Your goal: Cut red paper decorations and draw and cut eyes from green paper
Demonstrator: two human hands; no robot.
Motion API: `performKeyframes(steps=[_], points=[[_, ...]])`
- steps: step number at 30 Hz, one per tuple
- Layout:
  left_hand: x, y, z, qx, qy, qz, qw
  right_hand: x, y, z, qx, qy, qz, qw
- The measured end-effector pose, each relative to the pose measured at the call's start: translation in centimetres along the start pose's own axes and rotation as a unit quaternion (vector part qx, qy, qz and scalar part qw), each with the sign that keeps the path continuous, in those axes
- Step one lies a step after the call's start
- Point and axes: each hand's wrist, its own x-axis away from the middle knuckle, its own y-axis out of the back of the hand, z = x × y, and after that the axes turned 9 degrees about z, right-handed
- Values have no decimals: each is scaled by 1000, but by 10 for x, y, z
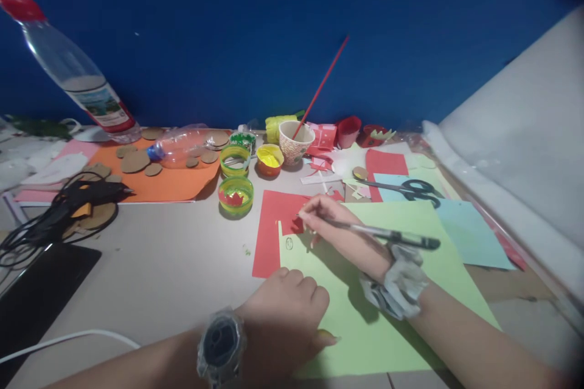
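Left of the right hand, the sheet is plain red; beneath it, pale green paper. Beyond the hand, the cup is whitish with a reddish, seemingly scaly pattern; the wall is deep blue.

Black pen, tilted above paper

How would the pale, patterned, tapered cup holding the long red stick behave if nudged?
The pale patterned cup might tip, being narrower at the base than the rim. The long red stick leans far above that rim, so it would probably swing or slide. Any contents are hidden, so weight is uncertain.
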Motion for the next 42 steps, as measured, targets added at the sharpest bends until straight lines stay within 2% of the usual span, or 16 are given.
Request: performKeyframes(steps=[2, 5, 9, 17, 26, 33, 38, 42], points=[[1, 0, 1, -5, 18, 17, 1000, 3, -1, -1, 46, -12, 23, 999], [2, 0, 4, -8, 8, 28, 1000, 3, -6, -9, 109, -10, 1, 994], [0, -1, 8, -8, -51, -19, 998, 2, -12, -17, 196, 15, -48, 979], [-4, 4, 9, 15, -49, 20, 998, 0, -15, -21, 182, 13, -49, 982], [-3, 0, 7, 20, -28, 1, 999, -1, -13, -20, 197, -15, -53, 979], [-2, -1, 8, 30, -33, -33, 998, -1, -13, -19, 230, 8, -49, 972], [-4, -3, 9, 36, -35, -30, 998, 0, -14, -21, 193, -14, -41, 980], [-3, -3, 9, 39, -35, -32, 998, -1, -15, -20, 202, 2, -46, 978]])
